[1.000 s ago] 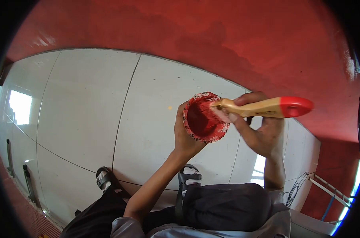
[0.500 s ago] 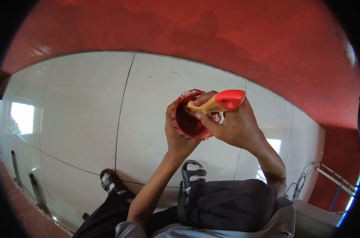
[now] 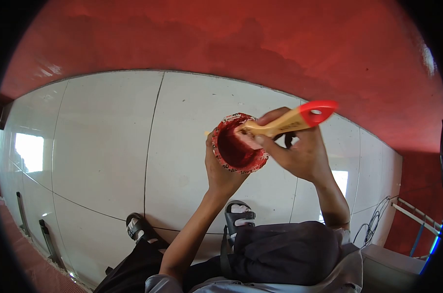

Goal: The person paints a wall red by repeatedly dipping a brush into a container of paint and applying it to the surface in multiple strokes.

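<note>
My left hand (image 3: 221, 173) is wrapped round a paint cup (image 3: 217, 152) whose rim and inside are smeared with red paint. The cup's mouth faces up toward me, and its far side hides some of my fingers. In my right hand (image 3: 302, 151) is a paintbrush (image 3: 285, 123) with a yellow, red-tipped handle, pinched low near the ferrule. Its bristle end lies over the cup's mouth at the right inner side, partly hidden by my fingers.
A red painted wall (image 3: 221, 39) with darker patches curves along the far side. White tiles (image 3: 99, 136) cover the floor. At lower right lie dark cables (image 3: 373, 222) near a pale metal frame (image 3: 417, 215). Two dark bars (image 3: 48, 239) rest at lower left.
My right hand has drawn the paintbrush up and to the right, so more of its lower end shows at the cup's mouth. The left hand holds the cup nearly in place.
</note>
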`<move>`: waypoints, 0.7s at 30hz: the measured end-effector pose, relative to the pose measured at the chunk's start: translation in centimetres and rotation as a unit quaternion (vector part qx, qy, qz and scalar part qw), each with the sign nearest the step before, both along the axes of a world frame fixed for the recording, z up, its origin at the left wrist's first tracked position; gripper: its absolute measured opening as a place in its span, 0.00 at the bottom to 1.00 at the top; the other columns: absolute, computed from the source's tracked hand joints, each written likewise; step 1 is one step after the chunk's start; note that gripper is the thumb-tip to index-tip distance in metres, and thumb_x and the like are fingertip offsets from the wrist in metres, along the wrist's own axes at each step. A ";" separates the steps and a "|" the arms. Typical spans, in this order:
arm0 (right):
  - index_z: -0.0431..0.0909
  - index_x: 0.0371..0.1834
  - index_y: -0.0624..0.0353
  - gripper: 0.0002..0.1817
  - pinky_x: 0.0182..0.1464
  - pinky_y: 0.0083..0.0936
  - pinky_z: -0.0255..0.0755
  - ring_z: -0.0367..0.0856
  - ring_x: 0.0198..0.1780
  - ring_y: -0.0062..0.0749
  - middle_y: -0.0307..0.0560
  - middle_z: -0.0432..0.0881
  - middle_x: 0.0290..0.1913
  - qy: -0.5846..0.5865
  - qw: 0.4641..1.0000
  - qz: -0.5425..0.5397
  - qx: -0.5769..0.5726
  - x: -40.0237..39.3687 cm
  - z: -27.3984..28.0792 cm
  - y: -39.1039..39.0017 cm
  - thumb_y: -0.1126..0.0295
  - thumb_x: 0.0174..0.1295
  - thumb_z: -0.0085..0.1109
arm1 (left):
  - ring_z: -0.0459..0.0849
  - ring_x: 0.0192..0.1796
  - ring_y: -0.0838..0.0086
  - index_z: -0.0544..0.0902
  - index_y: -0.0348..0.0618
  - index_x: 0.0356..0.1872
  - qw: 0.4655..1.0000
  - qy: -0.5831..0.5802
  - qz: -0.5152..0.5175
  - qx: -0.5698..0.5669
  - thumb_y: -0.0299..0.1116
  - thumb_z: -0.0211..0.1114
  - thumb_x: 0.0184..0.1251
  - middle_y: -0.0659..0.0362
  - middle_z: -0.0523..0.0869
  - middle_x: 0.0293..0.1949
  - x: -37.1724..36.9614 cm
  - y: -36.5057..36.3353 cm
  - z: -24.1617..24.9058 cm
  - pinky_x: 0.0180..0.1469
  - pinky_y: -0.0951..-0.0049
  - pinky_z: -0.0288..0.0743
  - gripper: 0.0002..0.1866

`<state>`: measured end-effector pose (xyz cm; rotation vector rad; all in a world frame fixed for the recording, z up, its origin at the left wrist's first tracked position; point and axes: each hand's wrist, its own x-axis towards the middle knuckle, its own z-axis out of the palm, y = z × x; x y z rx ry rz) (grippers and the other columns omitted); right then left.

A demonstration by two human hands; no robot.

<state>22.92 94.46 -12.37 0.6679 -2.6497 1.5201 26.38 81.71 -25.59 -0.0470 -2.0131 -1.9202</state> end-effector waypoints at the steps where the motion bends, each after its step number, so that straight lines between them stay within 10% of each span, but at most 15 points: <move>1: 0.78 0.39 0.61 0.12 0.28 0.14 0.69 0.79 0.32 0.17 0.39 0.83 0.37 -0.017 0.999 -0.020 -0.026 0.1 0.3 0.4 0.78 0.52 0.67 | 0.79 0.53 0.68 0.69 0.38 0.57 1.000 -0.008 0.008 -0.020 0.29 0.81 0.39 0.54 0.77 0.52 -0.1 0.0 0.0 0.55 0.69 0.74 0.40; 21: 0.76 0.41 0.65 0.11 0.32 0.14 0.70 0.76 0.31 0.17 0.45 0.80 0.38 0.117 0.970 -0.152 -0.152 5.4 -3.8 5.3 0.81 0.55 0.64 | 0.78 0.53 0.66 0.67 0.40 0.56 0.994 -0.012 -0.063 -0.086 0.38 0.83 0.36 0.55 0.77 0.51 -0.3 3.3 1.2 0.55 0.67 0.73 0.44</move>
